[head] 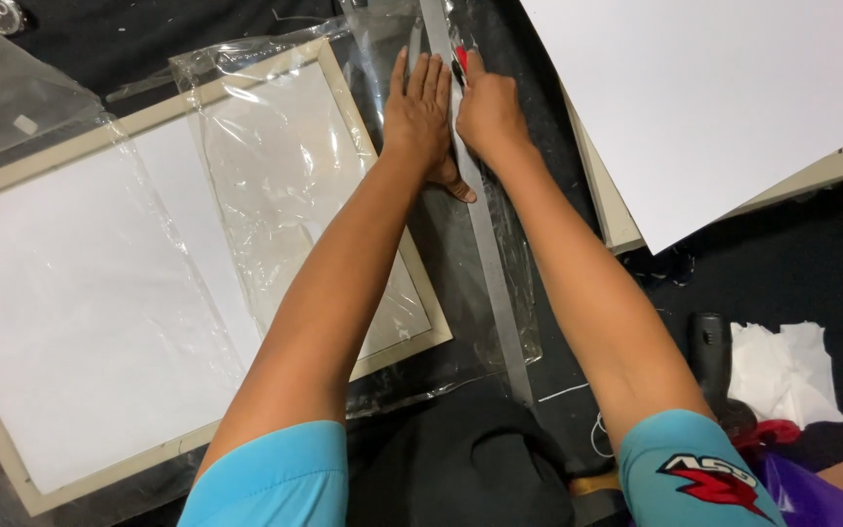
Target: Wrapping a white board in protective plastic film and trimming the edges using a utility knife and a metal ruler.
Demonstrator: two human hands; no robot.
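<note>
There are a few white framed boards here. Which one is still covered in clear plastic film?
The framed board at the left, beside the left hand, has crinkled film over it. The boards at upper right, past the right hand, look bare.

The top end of the metal ruler [485,244] runs out past the upper edge of the picture. The right hand [488,115] closes over a small red and black tool [460,62]; only its tip shows, so its kind cannot be told. The left hand [420,107] covers part of the clear plastic film [285,166]. The framed white panel [80,312] is cut off at the left and bottom edges, and the large white board [724,88] at the top and right.
</note>
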